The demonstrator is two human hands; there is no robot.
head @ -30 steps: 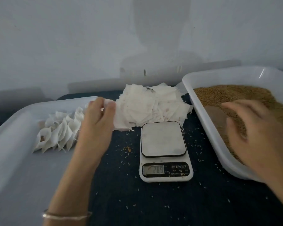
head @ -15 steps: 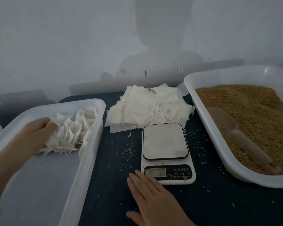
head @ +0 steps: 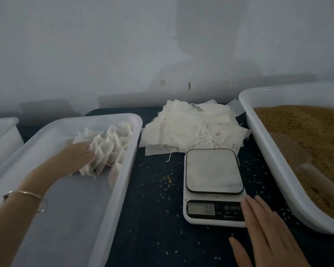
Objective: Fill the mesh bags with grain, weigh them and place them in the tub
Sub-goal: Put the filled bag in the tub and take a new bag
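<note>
White filled mesh bags sit in the translucent plastic tub, left hand pressed loosely against them, holding nothing. Right hand lies flat and empty beside the white digital scale. Placing step; next, probably grab an empty bag from the white pile.

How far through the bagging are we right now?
Done: a row of filled bags stands in the tub. In hand: the left hand rests against that row; the right hand lies flat by the bare scale. Left: a pile of empty bags and plenty of grain.
</note>
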